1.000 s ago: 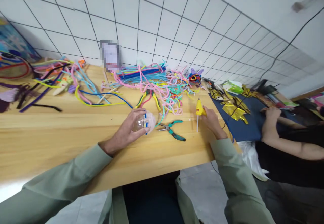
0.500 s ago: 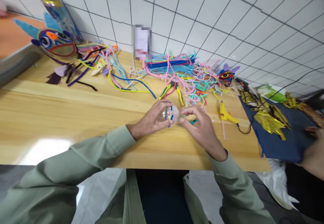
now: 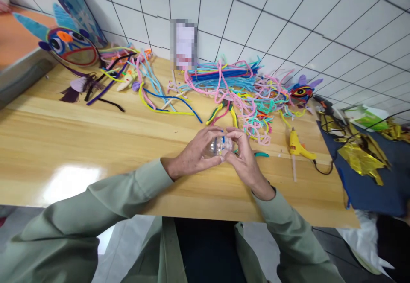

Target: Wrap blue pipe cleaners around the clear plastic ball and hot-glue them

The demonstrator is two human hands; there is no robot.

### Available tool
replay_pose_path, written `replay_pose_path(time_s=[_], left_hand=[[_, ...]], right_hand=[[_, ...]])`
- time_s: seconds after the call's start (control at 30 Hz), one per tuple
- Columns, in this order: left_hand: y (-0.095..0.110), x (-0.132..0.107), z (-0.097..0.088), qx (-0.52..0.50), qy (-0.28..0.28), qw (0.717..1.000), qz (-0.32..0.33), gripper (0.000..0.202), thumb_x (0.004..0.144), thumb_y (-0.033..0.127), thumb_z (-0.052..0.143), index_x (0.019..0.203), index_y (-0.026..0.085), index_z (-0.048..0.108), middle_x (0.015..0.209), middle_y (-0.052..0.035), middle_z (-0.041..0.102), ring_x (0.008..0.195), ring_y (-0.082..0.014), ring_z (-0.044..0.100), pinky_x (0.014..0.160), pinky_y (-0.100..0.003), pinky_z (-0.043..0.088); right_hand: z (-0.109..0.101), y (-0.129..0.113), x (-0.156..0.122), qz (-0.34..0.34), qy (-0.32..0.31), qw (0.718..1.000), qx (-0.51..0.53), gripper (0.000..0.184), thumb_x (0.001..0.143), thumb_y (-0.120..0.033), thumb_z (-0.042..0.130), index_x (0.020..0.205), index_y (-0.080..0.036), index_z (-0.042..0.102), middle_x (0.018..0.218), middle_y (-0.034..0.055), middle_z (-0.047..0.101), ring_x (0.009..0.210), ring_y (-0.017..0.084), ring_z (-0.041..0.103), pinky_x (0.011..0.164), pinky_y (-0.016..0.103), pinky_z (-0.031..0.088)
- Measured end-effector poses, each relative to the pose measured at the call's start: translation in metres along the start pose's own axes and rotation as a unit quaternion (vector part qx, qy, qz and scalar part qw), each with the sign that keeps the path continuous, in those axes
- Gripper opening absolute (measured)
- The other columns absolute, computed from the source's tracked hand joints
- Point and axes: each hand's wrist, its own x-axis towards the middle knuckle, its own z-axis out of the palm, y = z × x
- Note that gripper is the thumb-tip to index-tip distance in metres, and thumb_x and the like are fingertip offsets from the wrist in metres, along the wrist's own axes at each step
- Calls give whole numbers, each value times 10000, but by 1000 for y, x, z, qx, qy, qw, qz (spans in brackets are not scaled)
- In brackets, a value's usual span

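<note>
My left hand (image 3: 195, 155) and my right hand (image 3: 245, 163) meet over the wooden table (image 3: 96, 146), both closed round a small clear plastic ball (image 3: 218, 146) with a blue pipe cleaner on it. The left hand cups the ball from the left, and the right hand's fingers pinch it from the right. Just beyond my hands lies a tangled heap of coloured pipe cleaners (image 3: 243, 95). A teal-handled pair of pliers (image 3: 261, 154) shows partly behind my right hand.
A yellow glue gun (image 3: 296, 146) with its cord lies right of my hands. Yellow-handled pliers (image 3: 224, 112) sit in the heap. A colourful mask (image 3: 68, 48) and a can (image 3: 75, 7) stand far left. Gold foil (image 3: 361, 157) lies on a dark blue sheet (image 3: 378, 193) at the right.
My right hand let go of the glue gun, moved left and joined the left hand on the ball. The view swung left, and the person at the right has passed out of sight.
</note>
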Motion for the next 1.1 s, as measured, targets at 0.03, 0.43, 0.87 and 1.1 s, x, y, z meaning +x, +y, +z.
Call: replay_pose_path(time_s=[0.03, 0.43, 0.87, 1.1], left_hand=[[0, 0, 0, 4, 1, 1000, 4, 581, 1029, 405, 756, 1541, 259, 521, 1492, -178, 653, 1504, -363, 571, 1257, -617, 498], [5, 0, -2, 8, -5, 1000, 2, 608, 1020, 376, 772, 1567, 281, 522, 1533, -177, 633, 1517, -362, 568, 1268, -621, 491], [1, 2, -2, 18, -22, 999, 19, 749, 959, 385, 834, 1610, 279, 477, 1576, -193, 603, 1532, -388, 553, 1277, -643, 477], [7, 6, -6, 16, -35, 999, 6, 624, 1008, 335, 771, 1570, 283, 507, 1566, -176, 625, 1538, -369, 557, 1273, -634, 485]], right_hand=[[1, 0, 0, 4, 0, 1000, 11, 401, 900, -278, 696, 1270, -316, 547, 1586, 93, 545, 1523, 305, 513, 1252, 517, 434], [3, 2, 0, 36, -3, 998, 59, 452, 874, -317, 708, 1288, -317, 528, 1557, 91, 567, 1495, 294, 534, 1228, 491, 471], [2, 5, 4, 53, -10, 993, 103, 447, 848, -302, 688, 1270, -311, 539, 1460, 63, 613, 1403, 282, 582, 1221, 474, 465], [2, 7, 5, 47, -10, 995, 91, 469, 820, -257, 665, 1271, -316, 549, 1452, 54, 639, 1409, 281, 589, 1223, 469, 474]])
